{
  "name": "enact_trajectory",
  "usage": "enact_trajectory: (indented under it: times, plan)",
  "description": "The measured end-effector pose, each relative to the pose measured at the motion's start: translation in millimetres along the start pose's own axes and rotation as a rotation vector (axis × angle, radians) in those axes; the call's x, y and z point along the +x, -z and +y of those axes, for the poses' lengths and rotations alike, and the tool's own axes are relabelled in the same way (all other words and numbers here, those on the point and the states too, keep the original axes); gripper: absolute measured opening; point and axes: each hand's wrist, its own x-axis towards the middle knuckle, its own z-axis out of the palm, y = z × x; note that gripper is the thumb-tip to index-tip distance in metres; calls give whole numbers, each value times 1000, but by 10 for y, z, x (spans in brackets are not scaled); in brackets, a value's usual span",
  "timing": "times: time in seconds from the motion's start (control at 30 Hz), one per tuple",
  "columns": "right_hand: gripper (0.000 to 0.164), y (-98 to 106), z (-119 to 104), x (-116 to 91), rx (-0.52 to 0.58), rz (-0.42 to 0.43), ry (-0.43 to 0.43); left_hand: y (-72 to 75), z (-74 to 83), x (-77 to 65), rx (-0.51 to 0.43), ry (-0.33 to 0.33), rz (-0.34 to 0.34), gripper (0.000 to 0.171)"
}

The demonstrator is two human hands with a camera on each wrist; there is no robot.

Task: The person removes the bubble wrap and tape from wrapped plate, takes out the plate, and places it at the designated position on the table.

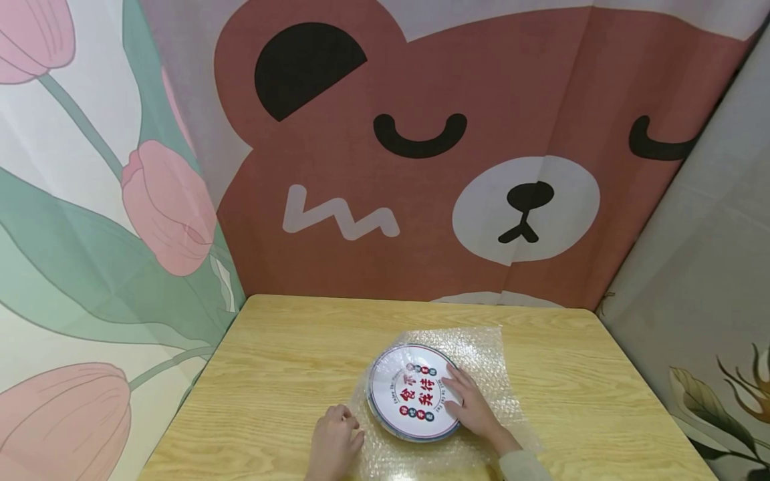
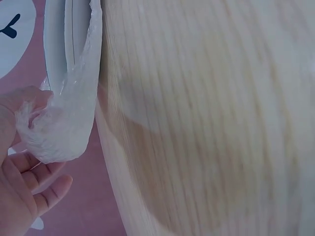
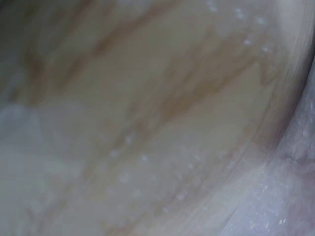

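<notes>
A round white plate (image 1: 415, 393) with a blue rim and red and teal printed characters lies on a sheet of clear bubble wrap (image 1: 481, 361). More than one rim shows edge-on in the left wrist view, so plates (image 2: 56, 44) are stacked there. At the left side, my left hand (image 1: 335, 441) pinches the gathered edge of the wrap (image 2: 64, 125) between thumb and fingers, lifting it up against the rims. Fingers spread, my right hand (image 1: 475, 409) rests on the plate's right part. The right wrist view is blurred and shows wrap (image 3: 275, 201) close by.
Everything lies on a light wood-grain table (image 1: 289, 347). Behind it hangs a cloth with a bear print (image 1: 337, 267); a tulip-print cloth (image 1: 90, 294) closes off the left, and a pale flower-print cloth (image 1: 692, 280) the right.
</notes>
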Motion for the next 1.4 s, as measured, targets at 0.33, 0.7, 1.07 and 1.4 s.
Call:
enact_trajectory:
  times: [0.33,0.7,1.07,1.4]
  plan:
    - [42,11,-27,2,-5,-5,-5,33,-24,-19,-12,45,-16,12]
    - [42,20,-35,-4,12,1,9,98,-40,-51,2,76,-90,13]
    - [42,16,-26,9,-5,-17,-7,91,-90,-89,20,106,-105,20]
    - [41,12,-24,1,-5,-8,-3,107,-111,-116,42,161,-164,18]
